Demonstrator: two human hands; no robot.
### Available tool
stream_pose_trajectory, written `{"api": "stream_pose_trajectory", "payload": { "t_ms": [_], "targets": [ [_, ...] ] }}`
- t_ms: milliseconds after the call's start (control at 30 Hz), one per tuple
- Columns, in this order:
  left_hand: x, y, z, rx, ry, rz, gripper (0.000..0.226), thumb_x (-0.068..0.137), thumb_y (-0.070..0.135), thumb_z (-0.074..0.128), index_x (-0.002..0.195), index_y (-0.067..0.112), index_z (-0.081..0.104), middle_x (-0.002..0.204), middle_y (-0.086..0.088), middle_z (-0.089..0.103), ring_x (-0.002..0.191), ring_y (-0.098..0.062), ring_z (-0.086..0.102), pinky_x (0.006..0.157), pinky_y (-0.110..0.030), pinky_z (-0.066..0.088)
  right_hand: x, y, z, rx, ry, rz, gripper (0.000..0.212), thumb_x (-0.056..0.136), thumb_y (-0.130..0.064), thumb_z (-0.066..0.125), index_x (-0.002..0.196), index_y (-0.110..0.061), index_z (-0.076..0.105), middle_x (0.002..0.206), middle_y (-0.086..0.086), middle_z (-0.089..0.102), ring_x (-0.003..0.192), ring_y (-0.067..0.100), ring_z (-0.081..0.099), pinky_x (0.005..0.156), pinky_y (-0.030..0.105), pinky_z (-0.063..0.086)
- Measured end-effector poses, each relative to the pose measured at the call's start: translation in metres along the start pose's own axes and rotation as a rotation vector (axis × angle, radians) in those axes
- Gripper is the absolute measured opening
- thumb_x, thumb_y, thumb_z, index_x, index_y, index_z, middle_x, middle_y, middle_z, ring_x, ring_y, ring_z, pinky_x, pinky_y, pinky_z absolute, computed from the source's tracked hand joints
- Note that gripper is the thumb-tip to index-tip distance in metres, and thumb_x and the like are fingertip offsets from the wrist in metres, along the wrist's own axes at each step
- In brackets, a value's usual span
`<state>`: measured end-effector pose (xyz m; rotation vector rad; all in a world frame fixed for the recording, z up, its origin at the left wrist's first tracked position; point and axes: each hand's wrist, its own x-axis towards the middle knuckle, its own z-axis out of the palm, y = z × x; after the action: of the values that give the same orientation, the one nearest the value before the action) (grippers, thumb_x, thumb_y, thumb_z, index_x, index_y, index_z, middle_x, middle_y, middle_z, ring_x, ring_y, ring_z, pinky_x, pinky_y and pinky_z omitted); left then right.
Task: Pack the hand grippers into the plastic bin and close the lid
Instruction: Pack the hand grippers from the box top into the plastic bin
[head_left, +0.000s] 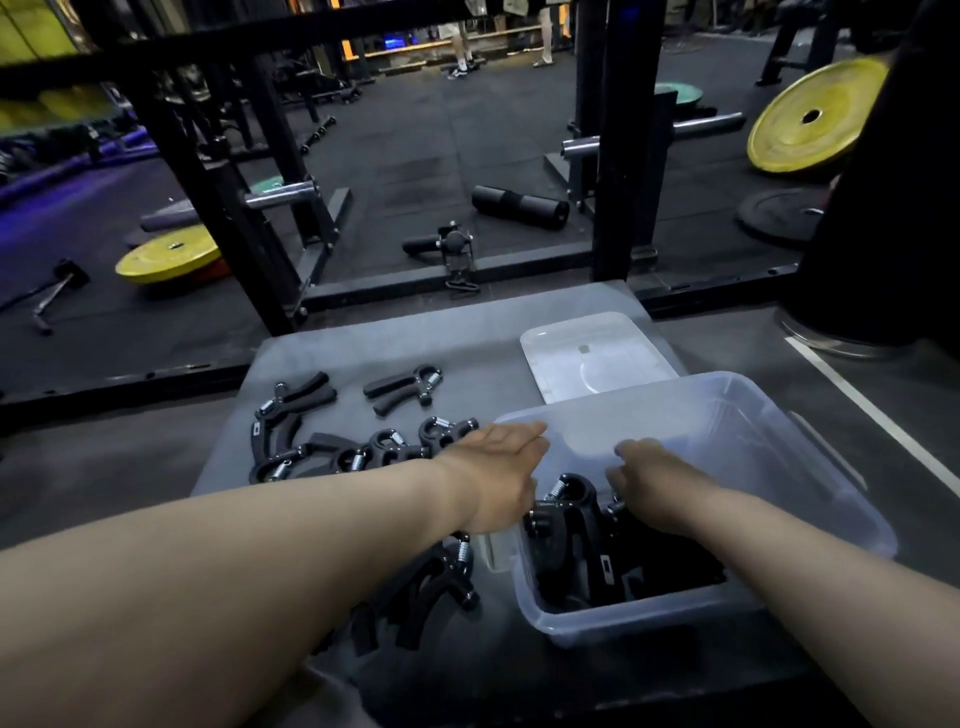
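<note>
Partway. Some black spring hand grippers (571, 525) sit in the clear plastic bin (623, 618); more lie on the grey worktop (415, 338), at its 9 o'clock. Its translucent lid (597, 358) is off, at 12 o'clock. The left grip (498, 473) is flat with fingers straight; I cannot tell the right grip (660, 488)'s hold.

Dim gym: dark rubber floor (441, 145) is crossed by a black rack (618, 130); yellow plates (815, 114) and a foam pad (519, 207) are scattered.

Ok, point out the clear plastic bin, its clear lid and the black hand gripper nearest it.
clear plastic bin (623, 621): head view, near wall.
clear lid (558, 364): head view, left part.
black hand gripper (390, 385): head view, upper handle.
</note>
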<state>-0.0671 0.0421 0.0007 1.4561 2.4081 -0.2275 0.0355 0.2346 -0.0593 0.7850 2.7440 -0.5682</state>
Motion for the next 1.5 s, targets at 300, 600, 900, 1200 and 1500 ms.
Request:
{"api": "stream_pose_trajectory", "payload": {
  "t_ms": [300,600,900,1200,1500],
  "targets": [
    [-0.011,-0.006,0.005,-0.048,-0.071,-0.219,0.082,0.099,0.04,0.034,0.154,0.008,-0.019,0.16,-0.009,-0.029,0.149,-0.025,-0.022,0.123,-0.04,-0.005,-0.03,-0.1,0.002,0.132,0.243,-0.488,0.057,0.102,-0.026,0.033,0.155,-0.016,0.016,0.164,0.005,-0.004,0.151,0.021,-0.001,0.121,0.029,0.005],
    [-0.033,-0.059,-0.029,-0.087,-0.403,-0.185,0.061,0.103,0.048,0.032,0.146,0.004,0.04,0.147,-0.018,0.046,0.135,-0.033,0.043,0.112,-0.039,0.033,-0.009,-0.137,0.005,-0.128,0.042,-0.243,0.062,0.101,-0.045,0.023,0.156,-0.023,0.005,0.163,0.004,-0.005,0.15,0.024,-0.011,0.121,0.042,-0.004],
    [-0.04,-0.139,-0.014,-0.083,-0.372,-0.156,0.038,0.103,0.036,0.042,0.127,0.011,0.057,0.126,-0.008,0.063,0.113,-0.026,0.058,0.097,-0.029,0.043,-0.007,-0.17,0.03,-0.169,0.157,-0.166,0.066,0.09,-0.013,0.032,0.154,-0.01,0.013,0.163,0.005,-0.002,0.147,0.033,-0.019,0.117,0.054,-0.011],
    [-0.021,-0.26,0.055,-0.192,-0.209,-0.437,0.043,0.097,0.031,0.044,0.14,0.034,0.05,0.126,-0.003,0.062,0.106,-0.022,0.064,0.092,-0.029,0.051,-0.004,-0.164,0.037,-0.07,0.283,-0.191,0.067,0.092,-0.012,0.031,0.155,-0.012,0.01,0.163,0.0,-0.005,0.146,0.025,-0.024,0.118,0.048,-0.016],
    [0.031,-0.345,0.086,-0.186,0.088,-0.716,0.044,0.088,0.026,0.054,0.128,0.008,0.056,0.135,-0.018,0.055,0.121,-0.035,0.054,0.098,-0.034,0.044,0.004,-0.16,0.057,-0.109,0.448,-0.187,0.065,0.061,-0.012,0.039,0.119,-0.002,0.066,0.131,0.011,0.061,0.132,0.037,0.048,0.106,0.05,0.019]
  ]
}}
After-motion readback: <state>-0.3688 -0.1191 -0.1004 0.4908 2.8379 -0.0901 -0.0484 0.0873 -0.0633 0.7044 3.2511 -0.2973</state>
